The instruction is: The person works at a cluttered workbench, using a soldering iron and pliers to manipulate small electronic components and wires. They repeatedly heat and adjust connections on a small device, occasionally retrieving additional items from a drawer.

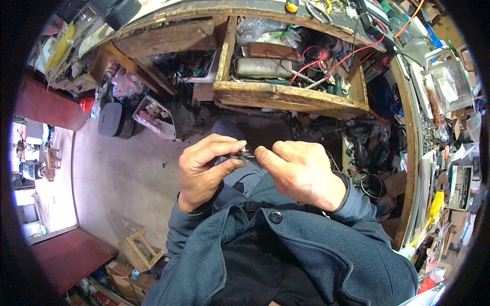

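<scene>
In front of my chest, above my lap, my left hand [209,166] pinches a small dark and brassy metal part [243,151] between thumb and fingertips. My right hand [301,171] is closed just to the right, its thumb pointing at the part. A thin, light-coloured sliver shows between the right thumb and the part; what the right fingers hold is mostly hidden. Both hands are close together, with a small gap between the right thumb tip and the left fingers.
Ahead, an open wooden drawer [291,97] holds a brown case [273,51], a grey case [264,67] and red wires [319,64]. A cluttered bench runs along the right. On the floor at left stand a dark bin [115,120], an open box [155,120] and a small wooden stool [141,250].
</scene>
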